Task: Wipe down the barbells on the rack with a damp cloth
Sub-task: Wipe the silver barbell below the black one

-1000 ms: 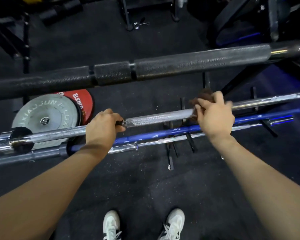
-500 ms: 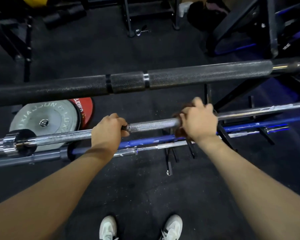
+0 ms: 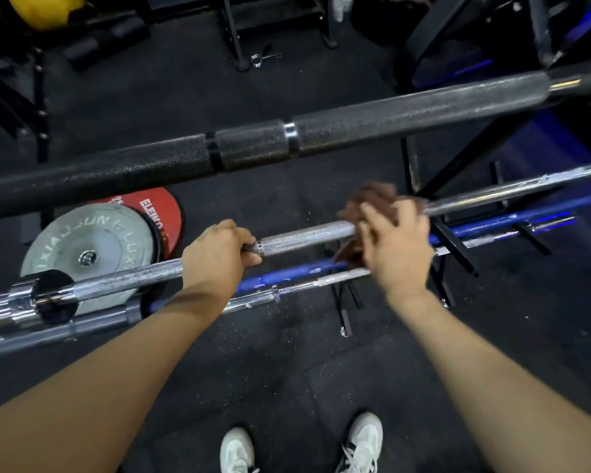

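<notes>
A silver barbell (image 3: 304,235) runs across the middle of the rack, from low left to high right. My left hand (image 3: 215,250) grips its knurled shaft left of centre. My right hand (image 3: 398,245), blurred by motion, holds a brown cloth (image 3: 372,198) wrapped around the same shaft further right. A thick black barbell (image 3: 355,129) lies on a higher tier beyond it. A blue barbell (image 3: 287,274) and a thin silver bar (image 3: 342,276) lie on lower tiers under my hands.
A grey weight plate (image 3: 93,240) and a red plate (image 3: 161,213) stand on the floor at left behind the bars. Black rack uprights (image 3: 440,233) rise at right. My white shoes (image 3: 362,442) stand on the dark rubber floor. A yellow ball (image 3: 45,10) sits far left.
My right hand slid the cloth left along the silver barbell, then back to the right. My left hand kept its grip in the same place.
</notes>
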A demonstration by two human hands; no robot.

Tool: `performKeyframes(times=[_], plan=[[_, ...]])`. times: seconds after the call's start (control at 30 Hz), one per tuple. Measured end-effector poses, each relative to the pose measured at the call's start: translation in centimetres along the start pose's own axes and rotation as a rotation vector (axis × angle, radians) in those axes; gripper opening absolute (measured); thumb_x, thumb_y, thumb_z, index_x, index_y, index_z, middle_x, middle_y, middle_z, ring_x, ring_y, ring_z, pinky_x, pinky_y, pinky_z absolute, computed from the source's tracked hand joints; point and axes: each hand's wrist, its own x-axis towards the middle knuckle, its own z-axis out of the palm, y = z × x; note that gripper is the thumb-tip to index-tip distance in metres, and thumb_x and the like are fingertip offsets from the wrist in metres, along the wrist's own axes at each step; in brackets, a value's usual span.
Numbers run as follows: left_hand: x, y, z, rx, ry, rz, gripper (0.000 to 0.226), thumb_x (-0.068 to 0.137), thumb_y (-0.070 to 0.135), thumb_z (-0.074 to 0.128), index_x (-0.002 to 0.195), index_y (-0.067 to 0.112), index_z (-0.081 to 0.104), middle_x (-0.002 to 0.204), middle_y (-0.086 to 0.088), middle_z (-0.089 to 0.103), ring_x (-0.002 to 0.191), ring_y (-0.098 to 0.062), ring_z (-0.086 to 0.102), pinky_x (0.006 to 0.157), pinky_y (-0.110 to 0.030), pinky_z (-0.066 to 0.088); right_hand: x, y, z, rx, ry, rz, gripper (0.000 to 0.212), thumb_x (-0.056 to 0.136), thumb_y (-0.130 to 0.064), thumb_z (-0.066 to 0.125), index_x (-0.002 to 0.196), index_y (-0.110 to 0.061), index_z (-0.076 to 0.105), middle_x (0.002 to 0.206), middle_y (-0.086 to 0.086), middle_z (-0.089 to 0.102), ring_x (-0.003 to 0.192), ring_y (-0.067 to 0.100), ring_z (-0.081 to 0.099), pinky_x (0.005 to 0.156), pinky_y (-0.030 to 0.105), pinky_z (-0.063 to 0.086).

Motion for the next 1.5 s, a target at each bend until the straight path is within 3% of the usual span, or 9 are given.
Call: performKeyframes(times=[0.13,0.37,0.47,0.63,0.83,0.97,1.17,1.37,1.5], plan=[[0.2,-0.5,0.5,-0.004,0.000,0.051,0.029,0.084,0.030,0.069,0.111,0.022,0.068,0.100,0.001,0.059,0.099,-0.022,0.056,0.076,-0.032,0.042,1.0,1.3,0.8,0.052,0.123,0.368,0.033,0.093,-0.027,0.054,0.125,-0.024,0.061,0.120,0.019,0.046,0.096,0.041,0.046,0.080,0.040,0.040],[0.5,-1.3,0.4,0.019,-0.012,0.107,0.030,0.082,0.034,0.071,0.109,0.021,0.069,0.098,-0.001,0.058,0.097,-0.023,0.056,0.071,-0.030,0.038,-5.0,-10.5,4.2,0.380,0.158,0.294,0.027,0.086,-0.027,0.057,0.110,-0.023,0.069,0.105,0.012,0.051,0.082,0.033,0.049,0.080,0.036,0.043],[1.0,-1.6,0.3,0.020,-0.033,0.133,0.031,0.081,0.036,0.071,0.108,0.021,0.069,0.097,0.002,0.057,0.096,-0.022,0.057,0.071,-0.030,0.037,-3.1,-7.1,3.4,0.358,0.215,0.343,0.025,0.087,-0.021,0.060,0.110,-0.022,0.069,0.111,0.013,0.051,0.089,0.036,0.051,0.085,0.035,0.040],[1.3,-1.7,0.3,0.044,-0.024,0.157,0.027,0.082,0.035,0.071,0.107,0.023,0.069,0.096,0.004,0.055,0.097,-0.023,0.056,0.068,-0.027,0.030,1.1,-1.9,2.2,0.409,0.377,0.729,0.024,0.090,-0.018,0.057,0.112,-0.017,0.066,0.125,0.010,0.044,0.103,0.033,0.053,0.094,0.028,0.035],[1.2,-1.4,0.4,0.061,-0.041,0.143,0.031,0.082,0.035,0.071,0.110,0.023,0.068,0.106,0.000,0.059,0.102,-0.025,0.056,0.072,-0.031,0.037,-5.4,-12.8,4.8,0.492,0.183,0.443,0.018,0.087,-0.018,0.061,0.105,-0.016,0.064,0.105,0.011,0.046,0.087,0.034,0.048,0.083,0.038,0.040],[1.1,-1.5,0.0,0.071,-0.048,0.152,0.031,0.082,0.036,0.070,0.111,0.025,0.067,0.106,0.002,0.058,0.103,-0.023,0.056,0.071,-0.029,0.034,-5.2,-10.5,4.1,0.443,0.087,0.345,0.019,0.086,-0.019,0.063,0.104,-0.020,0.065,0.106,0.007,0.045,0.090,0.034,0.049,0.084,0.039,0.044],[1.1,-1.5,-0.2,0.053,-0.058,0.170,0.032,0.084,0.036,0.069,0.113,0.024,0.066,0.108,0.002,0.058,0.105,-0.023,0.055,0.071,-0.027,0.032,-2.9,-9.1,3.9,0.443,0.287,0.645,0.015,0.089,-0.020,0.060,0.103,-0.015,0.061,0.105,0.005,0.043,0.087,0.035,0.053,0.082,0.038,0.042],[0.8,-1.3,-0.3,0.096,-0.052,0.151,0.031,0.086,0.034,0.066,0.116,0.027,0.064,0.112,0.002,0.057,0.107,-0.022,0.054,0.073,-0.029,0.034,-6.6,-14.3,5.2,0.505,0.093,0.307,0.012,0.087,-0.021,0.061,0.097,-0.015,0.062,0.097,0.006,0.044,0.082,0.031,0.048,0.075,0.040,0.046],[1.2,-1.4,-0.4,0.088,-0.097,0.156,0.031,0.086,0.036,0.066,0.116,0.026,0.064,0.111,0.001,0.056,0.106,-0.022,0.054,0.072,-0.027,0.033,-4.5,-9.9,3.7,0.469,0.154,0.393,0.013,0.088,-0.022,0.060,0.100,-0.018,0.062,0.104,0.008,0.046,0.088,0.034,0.054,0.082,0.035,0.043]])
